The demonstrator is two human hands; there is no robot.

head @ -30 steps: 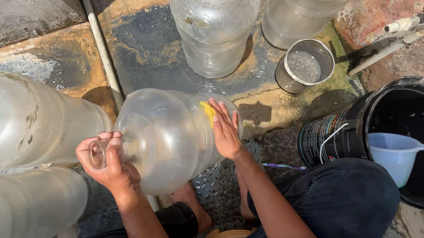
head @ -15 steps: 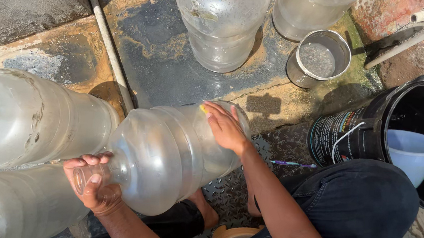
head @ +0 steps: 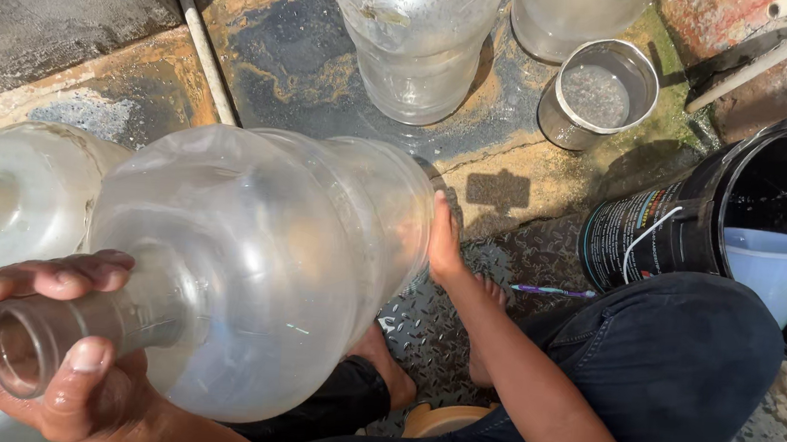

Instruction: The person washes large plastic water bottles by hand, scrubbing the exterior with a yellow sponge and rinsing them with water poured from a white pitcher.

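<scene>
I hold a large clear plastic water jug on its side, its open neck pointing toward me. My left hand wraps around the neck near the mouth at the lower left. My right hand presses flat against the jug's base on the right, fingers partly hidden behind it. The jug hangs above my lap and bare feet.
Another clear jug lies at the left. Two more jugs stand at the top. A steel cup sits beside them. A black bucket with a pale plastic jug inside is at the right. A pipe crosses the wet slab.
I have lifted the jug and drawn its neck closer to the camera. My left hand moved down and left with the neck; my right hand slid onto the base.
</scene>
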